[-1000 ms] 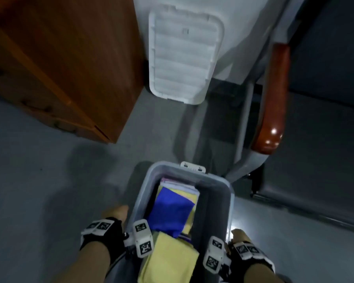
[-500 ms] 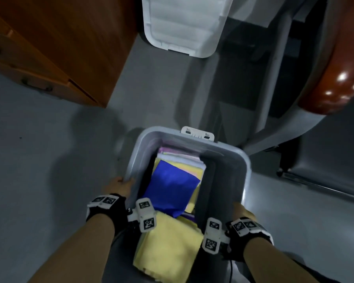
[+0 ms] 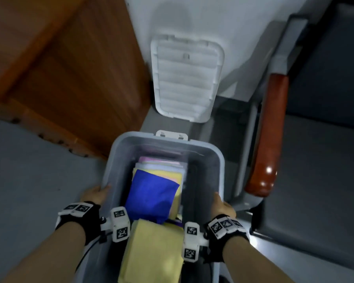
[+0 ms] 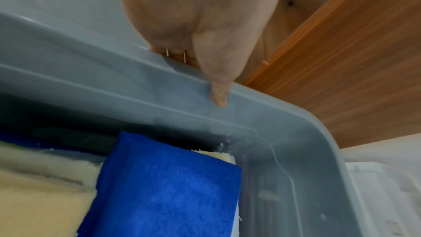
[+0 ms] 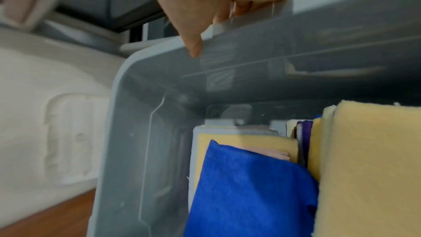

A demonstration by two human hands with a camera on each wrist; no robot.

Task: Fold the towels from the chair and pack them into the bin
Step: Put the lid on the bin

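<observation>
Head view: both hands clamped on the long side rims of the grey bin (image 3: pixel 211 154), left hand (image 3: pixel 94 196) on the left rim, right hand (image 3: pixel 221 205) on the right rim, each about midway along and equally near. Long axis of the bin running straight away from the body, its latch end pointing at the white lid (image 3: pixel 187 77) propped against the wall ahead, chair (image 3: pixel 270 135) just to the right with no towels seen on its visible seat. Inside, folded towels stacked in two piles along that axis: blue towel (image 3: pixel 151 193) topping the far pile, yellow towel (image 3: pixel 153 250) topping the near one. Left wrist view: thumb over the rim's top edge, fingers curled under its lip, blue towel (image 4: pixel 164 186) below and inward of the fingers. Right wrist view: same clamp, thumb on top, fingers tucked under the lip, towels inward and below. Packing judged about done; likely next, setting the bin down and reaching forward for the lid.
</observation>
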